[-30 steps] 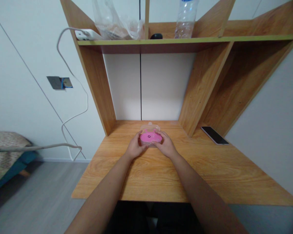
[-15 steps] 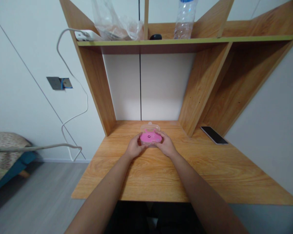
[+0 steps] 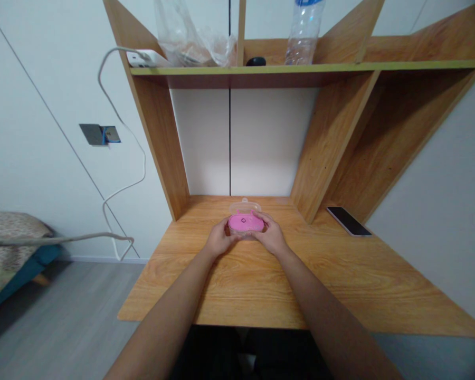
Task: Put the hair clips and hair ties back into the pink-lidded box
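A small pink oval case [image 3: 245, 222] with a clear lid part behind it rests on the wooden desk [image 3: 261, 274], near the back. My left hand [image 3: 218, 240] grips its left end with curled fingers. My right hand [image 3: 271, 237] grips its right end the same way. Both forearms reach in from the bottom of the view.
A black phone [image 3: 348, 220] lies flat at the desk's right side. On the shelf [image 3: 301, 67] above stand a clear plastic bottle [image 3: 304, 31], a crumpled clear bag [image 3: 193, 37], a small dark object [image 3: 255, 61] and a white adapter [image 3: 144, 57] with a hanging cable [image 3: 119, 158].
Both hands stay on the pink case in the same place. The view has shifted slightly; nothing else moved.
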A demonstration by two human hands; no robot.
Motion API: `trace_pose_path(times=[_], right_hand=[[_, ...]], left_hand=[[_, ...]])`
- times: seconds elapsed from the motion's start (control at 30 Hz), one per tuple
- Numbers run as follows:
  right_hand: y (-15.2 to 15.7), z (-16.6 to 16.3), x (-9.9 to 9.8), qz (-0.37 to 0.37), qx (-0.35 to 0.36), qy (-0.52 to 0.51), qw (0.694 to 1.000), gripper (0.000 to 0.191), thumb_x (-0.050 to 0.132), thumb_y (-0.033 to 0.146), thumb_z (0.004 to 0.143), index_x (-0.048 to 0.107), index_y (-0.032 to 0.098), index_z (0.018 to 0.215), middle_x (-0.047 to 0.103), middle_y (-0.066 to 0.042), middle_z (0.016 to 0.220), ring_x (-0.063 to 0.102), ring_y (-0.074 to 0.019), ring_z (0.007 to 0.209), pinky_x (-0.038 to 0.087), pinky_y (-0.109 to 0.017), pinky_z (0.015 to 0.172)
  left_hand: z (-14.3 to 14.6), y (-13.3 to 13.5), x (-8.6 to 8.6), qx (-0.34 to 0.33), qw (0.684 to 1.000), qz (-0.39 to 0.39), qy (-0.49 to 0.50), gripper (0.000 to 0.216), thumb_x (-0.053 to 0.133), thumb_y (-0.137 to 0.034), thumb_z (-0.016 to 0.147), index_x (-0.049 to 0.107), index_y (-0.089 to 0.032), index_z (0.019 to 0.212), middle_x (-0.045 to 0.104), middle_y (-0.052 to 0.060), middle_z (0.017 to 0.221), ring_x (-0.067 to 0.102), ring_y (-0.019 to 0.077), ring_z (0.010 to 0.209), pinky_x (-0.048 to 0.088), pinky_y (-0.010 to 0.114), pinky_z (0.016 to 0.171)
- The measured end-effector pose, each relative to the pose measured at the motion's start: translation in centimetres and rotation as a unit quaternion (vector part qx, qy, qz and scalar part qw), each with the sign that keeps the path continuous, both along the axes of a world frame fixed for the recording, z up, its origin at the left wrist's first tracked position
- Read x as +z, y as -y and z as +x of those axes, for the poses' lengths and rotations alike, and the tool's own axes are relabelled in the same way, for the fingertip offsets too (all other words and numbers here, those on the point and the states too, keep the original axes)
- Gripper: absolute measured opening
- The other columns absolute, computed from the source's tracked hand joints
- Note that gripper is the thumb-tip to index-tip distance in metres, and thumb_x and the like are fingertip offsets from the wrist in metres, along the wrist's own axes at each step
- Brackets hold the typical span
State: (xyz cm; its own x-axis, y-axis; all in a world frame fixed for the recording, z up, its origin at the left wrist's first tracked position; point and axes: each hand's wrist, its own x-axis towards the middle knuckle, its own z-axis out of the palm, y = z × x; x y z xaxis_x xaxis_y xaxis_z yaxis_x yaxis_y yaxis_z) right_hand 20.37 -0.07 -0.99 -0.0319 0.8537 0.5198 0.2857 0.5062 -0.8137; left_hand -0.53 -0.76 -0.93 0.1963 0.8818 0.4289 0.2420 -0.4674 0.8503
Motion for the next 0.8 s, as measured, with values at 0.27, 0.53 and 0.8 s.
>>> trace_pose_path(times=[0.27,0.53,0.8], right_hand=[[0.5,0.2,0.5,0.015,-0.022,-0.005,1.000,0.070,0.085,0.024,0.065,0.063,0.025,0.132,0.064,-0.008,0.136,0.059,-0.0264,0.126,0.042,-0.044,0.115],[0.3,0.4,0.8,0.020,0.002,-0.064,0.998,0.051,0.070,0.029,0.083,0.062,0.021,0.133,0.073,-0.010,0.121,0.068,-0.0230,0.111,0.050,-0.043,0.106],[-0.4,0.8,0.1,0.003,-0.042,-0.103,0.994,0.042,0.069,0.035,0.083,0.069,0.017,0.121,0.077,-0.012,0.108,0.073,-0.0243,0.100,0.056,-0.044,0.097]], left_hand=[[0.1,-0.1,-0.8,0.016,1.000,0.023,-0.005,0.070,0.085,-0.024,0.068,0.056,-0.016,0.132,0.066,0.015,0.128,0.065,0.0282,0.113,0.051,0.045,0.101],[0.0,0.3,-0.2,0.002,1.000,0.028,0.013,0.057,0.077,-0.032,0.079,0.058,-0.015,0.131,0.068,0.014,0.126,0.065,0.0256,0.111,0.050,0.039,0.101],[-0.5,-0.5,-0.5,0.059,0.998,0.021,0.031,0.035,0.057,-0.044,0.093,0.072,-0.016,0.109,0.073,0.011,0.106,0.067,0.0229,0.098,0.051,0.035,0.092]])
